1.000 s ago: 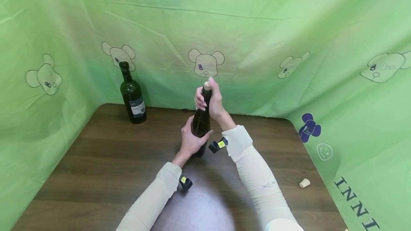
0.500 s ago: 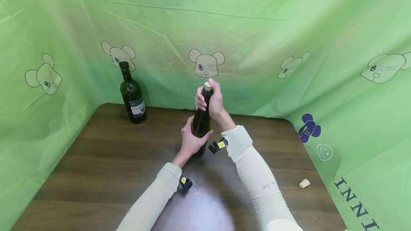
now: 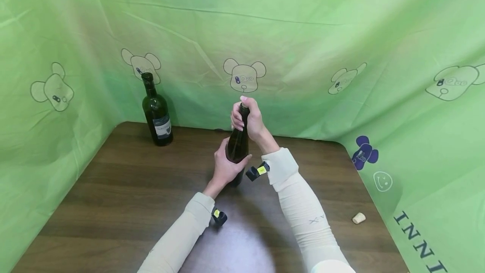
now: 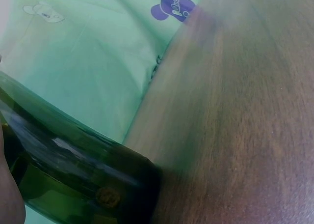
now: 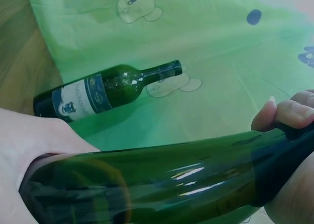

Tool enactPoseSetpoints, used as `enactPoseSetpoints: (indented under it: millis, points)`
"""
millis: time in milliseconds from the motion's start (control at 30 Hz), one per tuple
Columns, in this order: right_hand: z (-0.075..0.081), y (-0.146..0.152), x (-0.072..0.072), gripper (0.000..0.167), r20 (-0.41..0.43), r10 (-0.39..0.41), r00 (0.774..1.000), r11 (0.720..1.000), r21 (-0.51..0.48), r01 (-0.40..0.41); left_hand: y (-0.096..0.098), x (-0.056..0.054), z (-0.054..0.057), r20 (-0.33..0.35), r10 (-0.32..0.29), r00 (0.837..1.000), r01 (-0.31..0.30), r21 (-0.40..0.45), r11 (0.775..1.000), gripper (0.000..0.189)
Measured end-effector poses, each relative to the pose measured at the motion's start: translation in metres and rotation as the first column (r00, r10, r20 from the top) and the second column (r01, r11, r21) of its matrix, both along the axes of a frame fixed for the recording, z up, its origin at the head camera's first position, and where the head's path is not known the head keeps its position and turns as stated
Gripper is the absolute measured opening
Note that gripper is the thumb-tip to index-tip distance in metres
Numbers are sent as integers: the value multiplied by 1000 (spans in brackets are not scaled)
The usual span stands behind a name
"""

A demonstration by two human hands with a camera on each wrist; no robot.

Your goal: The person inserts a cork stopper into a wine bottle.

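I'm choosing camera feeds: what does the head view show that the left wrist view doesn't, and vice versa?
Only the head view shows the labelled bottle standing at the back left and the pale cork lying on the table. Only the left wrist view shows a round brownish spot low on the held bottle. Both show that bottle, part of the left hand, the table and the green cloth.

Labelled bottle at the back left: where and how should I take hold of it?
Probably by its slim neck, from the front right: the labelled bottle stands upright, the neck is narrower than the body, and the green curtain rises close behind.
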State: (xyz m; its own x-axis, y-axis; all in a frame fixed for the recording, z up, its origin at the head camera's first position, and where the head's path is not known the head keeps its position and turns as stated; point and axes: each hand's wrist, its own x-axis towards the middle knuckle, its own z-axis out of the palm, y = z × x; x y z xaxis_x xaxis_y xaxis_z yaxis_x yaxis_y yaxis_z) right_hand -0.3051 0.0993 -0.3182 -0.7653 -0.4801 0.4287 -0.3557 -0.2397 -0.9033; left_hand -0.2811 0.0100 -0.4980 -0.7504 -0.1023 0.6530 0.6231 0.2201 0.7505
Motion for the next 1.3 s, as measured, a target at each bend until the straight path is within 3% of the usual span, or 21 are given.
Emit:
enactPoseSetpoints:
  millis: [233, 467, 733, 867, 1000, 1300]
  points:
    - [-2, -2, 2, 51, 1, -26, 1000, 999, -22, 26, -1, 1, 0, 10, -7, 1000, 7, 10, 1000, 65]
    - [-6, -4, 3, 63, 62, -19, 998, 995, -96, 25, -1, 2, -1, 5, -5, 1000, 5, 2, 1000, 64]
    - [-1, -5, 7, 59, 111, -64, 992, 995, -70, 72, 0, 3, -1, 5, -15, 1000, 15, 0, 1000, 63]
    - [-3, -5, 7, 57, 91, -73, 993, 993, -83, 81, 0, 3, -1, 3, -20, 1000, 20, 0, 1000, 62]
    - [-6, -4, 6, 52, 20, -101, 995, 989, -102, 103, 0, 3, 0, 4, -25, 1000, 25, -1, 1000, 62]
    - [-3, -8, 3, 46, -93, -188, 978, 977, -124, 176, -3, 1, 1, 24, -44, 999, 44, -5, 999, 64]
